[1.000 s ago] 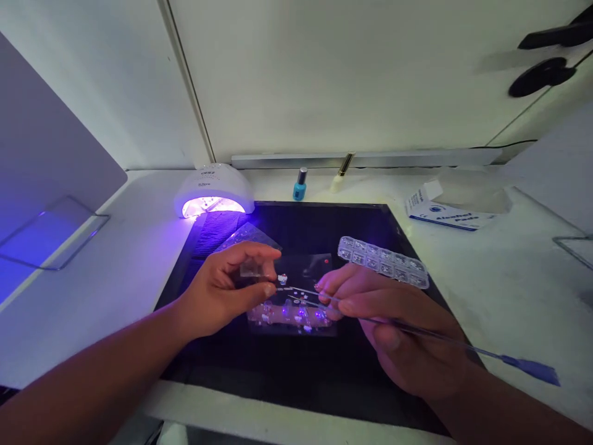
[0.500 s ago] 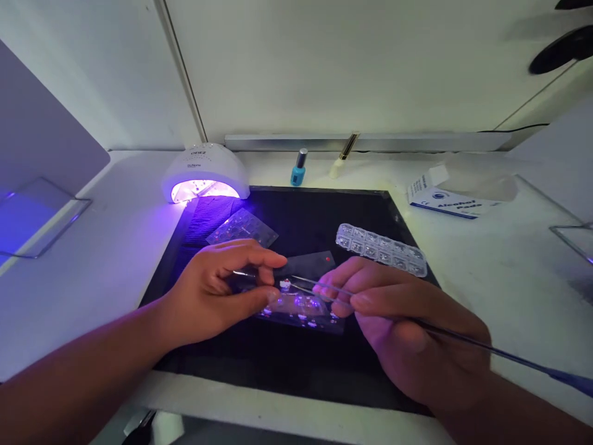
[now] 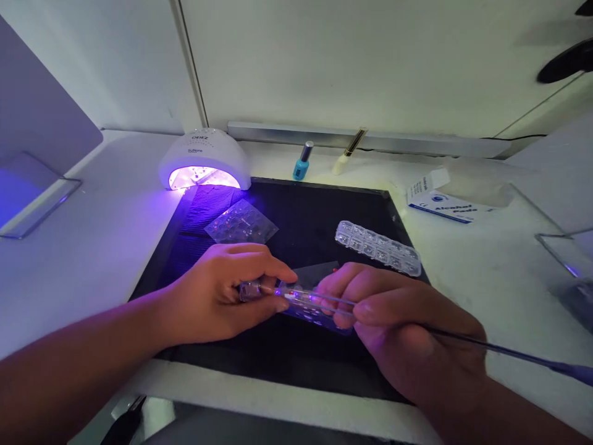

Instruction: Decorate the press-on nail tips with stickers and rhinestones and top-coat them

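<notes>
Over the black mat (image 3: pixel 319 216), my left hand (image 3: pixel 241 290) pinches a narrow clear piece between thumb and forefinger; its exact shape is hard to make out. My right hand (image 3: pixel 398 315) is closed around metal tweezers (image 3: pixel 336 304), whose tips reach the clear piece by my left fingertips. A small white and red bit (image 3: pixel 291 295) shows at the tips. Beneath both hands lies a clear sheet (image 3: pixel 319 318) with small shiny decorations, partly hidden.
A lit white lamp (image 3: pixel 204 157) stands at the back left, near a decorated clear sheet (image 3: pixel 241 222). Behind the mat are a blue bottle (image 3: pixel 301 165) and a cream bottle (image 3: pixel 340 164). A compartment case (image 3: pixel 377 247) and an alcohol pads box (image 3: pixel 449 198) are at right.
The white and red bit, formerly held out upright near the tweezers, is now lower between my hands. The clear piece in my left hand has tilted, and the tweezer tips have moved down and left onto it.
</notes>
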Demonstrator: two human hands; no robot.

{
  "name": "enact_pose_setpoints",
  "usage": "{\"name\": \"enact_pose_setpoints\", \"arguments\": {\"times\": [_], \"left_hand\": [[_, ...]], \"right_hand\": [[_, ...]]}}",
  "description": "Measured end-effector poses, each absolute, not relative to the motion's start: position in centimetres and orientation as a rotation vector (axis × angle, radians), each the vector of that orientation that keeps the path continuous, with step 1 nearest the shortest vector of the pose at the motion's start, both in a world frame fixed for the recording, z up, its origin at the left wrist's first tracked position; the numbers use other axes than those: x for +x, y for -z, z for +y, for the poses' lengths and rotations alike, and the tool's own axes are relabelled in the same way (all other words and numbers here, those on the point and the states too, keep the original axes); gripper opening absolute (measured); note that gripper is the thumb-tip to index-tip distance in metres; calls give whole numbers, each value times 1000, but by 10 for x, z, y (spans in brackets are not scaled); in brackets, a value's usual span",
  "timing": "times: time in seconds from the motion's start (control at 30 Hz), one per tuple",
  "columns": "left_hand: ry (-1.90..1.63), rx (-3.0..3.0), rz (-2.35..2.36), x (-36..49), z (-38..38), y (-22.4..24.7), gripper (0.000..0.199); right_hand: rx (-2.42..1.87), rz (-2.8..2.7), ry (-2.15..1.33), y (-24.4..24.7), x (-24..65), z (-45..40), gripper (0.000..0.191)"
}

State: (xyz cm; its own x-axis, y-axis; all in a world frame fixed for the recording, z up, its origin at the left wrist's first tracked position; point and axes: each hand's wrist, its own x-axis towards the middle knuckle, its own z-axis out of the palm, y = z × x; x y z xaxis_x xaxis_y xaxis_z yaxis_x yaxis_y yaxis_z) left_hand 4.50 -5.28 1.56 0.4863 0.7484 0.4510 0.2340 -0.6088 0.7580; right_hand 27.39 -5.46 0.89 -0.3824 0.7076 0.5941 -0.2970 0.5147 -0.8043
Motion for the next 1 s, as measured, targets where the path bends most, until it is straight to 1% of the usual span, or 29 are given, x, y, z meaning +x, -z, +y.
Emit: {"name": "enact_pose_setpoints", "arguments": {"times": [0.13, 0.43, 0.8, 1.0], "left_hand": [[-1052, 2106, 749, 44, -54, -16, 19], [-1050, 2113, 787, 48, -57, -22, 14], [-1042, 2090, 846, 50, -62, -23, 14], [-1050, 2117, 894, 51, -62, -23, 16]], "right_hand": [[-331, -1653, -1134, -11, 274, -55, 24], [-327, -1623, -1160, -8, 273, -57, 24], [-437, -1575, -1249, -13, 276, -56, 22], [-450, -1556, -1223, -13, 275, -60, 21]]}}
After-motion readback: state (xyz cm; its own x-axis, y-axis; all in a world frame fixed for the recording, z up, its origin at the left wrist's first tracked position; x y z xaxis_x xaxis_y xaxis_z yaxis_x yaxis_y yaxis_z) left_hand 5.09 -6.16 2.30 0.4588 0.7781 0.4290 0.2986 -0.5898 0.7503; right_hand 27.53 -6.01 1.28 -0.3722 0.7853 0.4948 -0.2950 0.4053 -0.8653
